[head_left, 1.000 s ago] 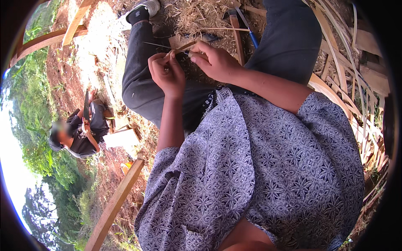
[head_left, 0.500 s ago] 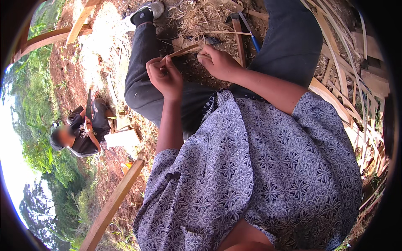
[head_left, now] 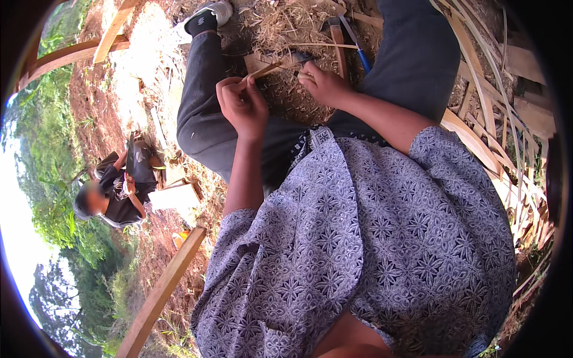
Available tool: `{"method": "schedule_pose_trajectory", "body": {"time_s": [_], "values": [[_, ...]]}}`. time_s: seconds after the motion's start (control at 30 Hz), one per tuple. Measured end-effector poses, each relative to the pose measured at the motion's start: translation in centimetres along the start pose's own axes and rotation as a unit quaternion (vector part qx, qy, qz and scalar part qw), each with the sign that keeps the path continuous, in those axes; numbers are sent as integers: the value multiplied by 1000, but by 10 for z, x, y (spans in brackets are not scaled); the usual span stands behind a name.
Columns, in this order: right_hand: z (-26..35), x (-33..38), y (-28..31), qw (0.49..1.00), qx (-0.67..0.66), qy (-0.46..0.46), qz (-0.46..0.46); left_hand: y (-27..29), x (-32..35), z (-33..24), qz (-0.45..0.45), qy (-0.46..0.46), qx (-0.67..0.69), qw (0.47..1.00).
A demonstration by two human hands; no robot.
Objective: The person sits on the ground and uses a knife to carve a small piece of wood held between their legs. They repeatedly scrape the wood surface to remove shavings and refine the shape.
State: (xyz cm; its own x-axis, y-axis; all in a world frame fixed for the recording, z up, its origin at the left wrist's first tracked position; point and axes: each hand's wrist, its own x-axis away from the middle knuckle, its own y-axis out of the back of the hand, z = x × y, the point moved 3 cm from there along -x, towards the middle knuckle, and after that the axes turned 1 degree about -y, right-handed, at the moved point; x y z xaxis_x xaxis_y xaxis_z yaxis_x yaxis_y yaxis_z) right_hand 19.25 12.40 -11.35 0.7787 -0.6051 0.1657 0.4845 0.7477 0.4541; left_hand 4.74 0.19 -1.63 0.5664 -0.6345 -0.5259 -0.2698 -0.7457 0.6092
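My left hand (head_left: 243, 107) is closed, pinching a short, thin strip of wood or bamboo (head_left: 266, 70) between thumb and fingers. The strip points away to the right, above my folded legs. Wrapped round the pale handle of a small knife (head_left: 306, 76), my right hand (head_left: 327, 87) sits just right of the strip. The knife's slim blade reaches left toward the strip's far end; whether they touch I cannot tell. Beneath them lie a flat wooden piece (head_left: 253, 62) and many curly shavings (head_left: 280, 30).
Beyond my right hand lie a wooden-handled hammer-like tool (head_left: 341, 55) and a blue-handled tool (head_left: 363, 61). Long split strips (head_left: 477, 77) pile up at right. A timber beam (head_left: 161, 292) slants at lower left. Another person (head_left: 122, 185) sits at left, holding a long dark blade.
Both hands have shifted slightly to the right. The right hand has drawn back a little from the strip, and the knife's handle and blade now show more clearly.
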Motion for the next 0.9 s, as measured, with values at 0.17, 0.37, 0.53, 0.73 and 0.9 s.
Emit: {"method": "schedule_pose_trajectory", "body": {"time_s": [0.17, 0.37, 0.53, 0.73, 0.9], "values": [[68, 14, 9, 994, -100, 50, 6, -5, 6, 6, -8, -11, 2, 1000], [-15, -1, -12, 998, -40, -44, 29, -11, 1, 1, -2, 19, 31, 999], [56, 17, 8, 996, -75, 46, 3, -8, 5, 5, -12, 9, 8, 1000], [26, -3, 2, 998, -41, -3, 51, -3, 5, 5, -17, -4, -19, 1000], [-2, -1, -14, 1000, 0, 17, 21, -5, -4, 6, -15, -12, -8, 1000]]}}
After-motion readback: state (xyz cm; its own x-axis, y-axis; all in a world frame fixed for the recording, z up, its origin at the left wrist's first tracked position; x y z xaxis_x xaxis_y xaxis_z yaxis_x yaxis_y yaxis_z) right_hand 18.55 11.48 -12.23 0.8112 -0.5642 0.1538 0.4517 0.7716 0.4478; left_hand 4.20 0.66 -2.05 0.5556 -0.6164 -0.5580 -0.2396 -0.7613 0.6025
